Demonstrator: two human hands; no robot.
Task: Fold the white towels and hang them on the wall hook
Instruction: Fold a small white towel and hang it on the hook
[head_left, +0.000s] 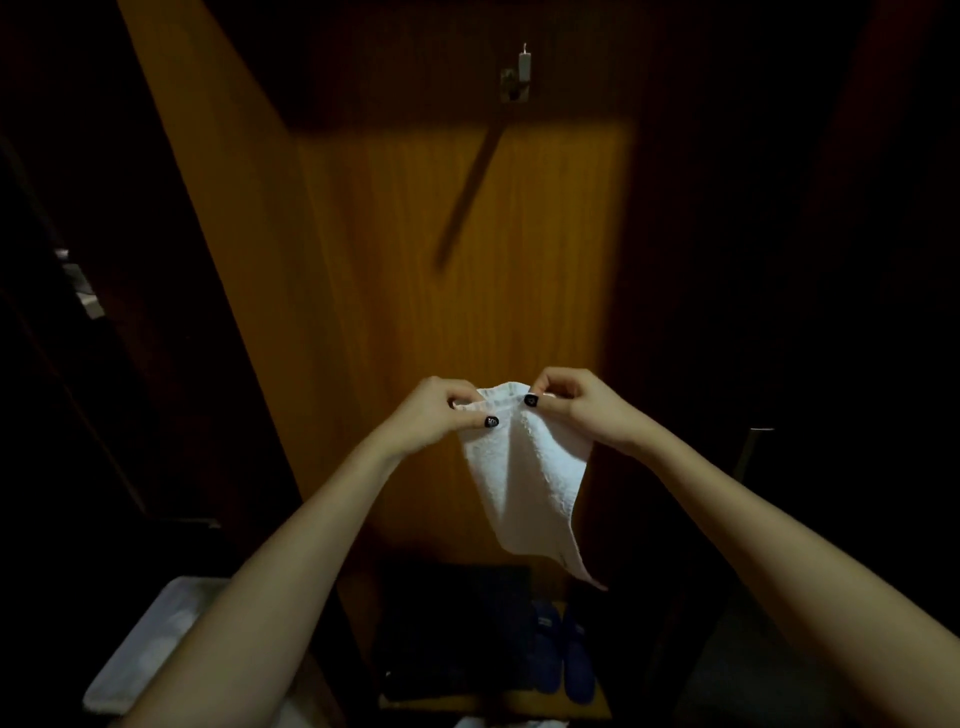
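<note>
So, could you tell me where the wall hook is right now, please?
In the head view the wall hook sits high on the wooden panel, near centre, well above the white towel that the left hand and right hand pinch.

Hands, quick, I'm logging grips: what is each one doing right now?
Left hand: pinching the top edge of the small white terry towel.
Right hand: pinching the same towel's top edge.
</note>
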